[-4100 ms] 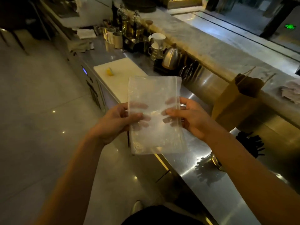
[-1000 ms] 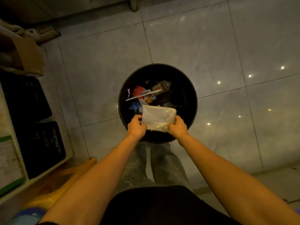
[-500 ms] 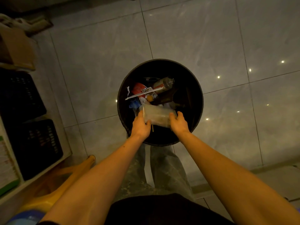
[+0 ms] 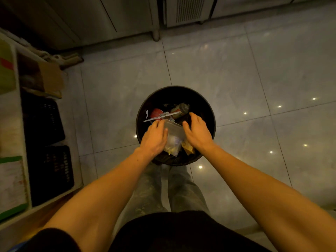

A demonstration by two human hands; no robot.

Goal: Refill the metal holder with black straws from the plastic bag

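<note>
Here, item by item, from the fingertips out.

Left hand (image 4: 154,138): palm down over the bin, fingers (image 4: 160,124) loosely extended and lying close together, gripping nothing. Their tips sit at the left edge of the plastic bag (image 4: 175,134); whether they touch it cannot be told.

Right hand (image 4: 198,134): palm down, fingers (image 4: 195,118) relaxed and slightly parted, thumb angled in toward the bag's right edge, holding nothing.

Plastic bag: clear, crumpled, lying between the two hands inside the round black trash bin (image 4: 204,104), on top of the other rubbish and toward the near side.

Other bin contents: a dark bottle (image 4: 181,108) on its side at the far side, a red item (image 4: 157,112), a white paper strip (image 4: 160,116) lying across them, and a yellowish wrapper (image 4: 189,150) just beside the bag.

Surroundings: grey tiled floor (image 4: 236,70) with spot-light reflections; the person's trouser legs (image 4: 150,188) below the bin; on the left a white shelf unit (image 4: 24,160) holding two black crates (image 4: 43,120) and a cardboard box (image 4: 51,79); steel cabinet fronts (image 4: 127,15) along the top.
</note>
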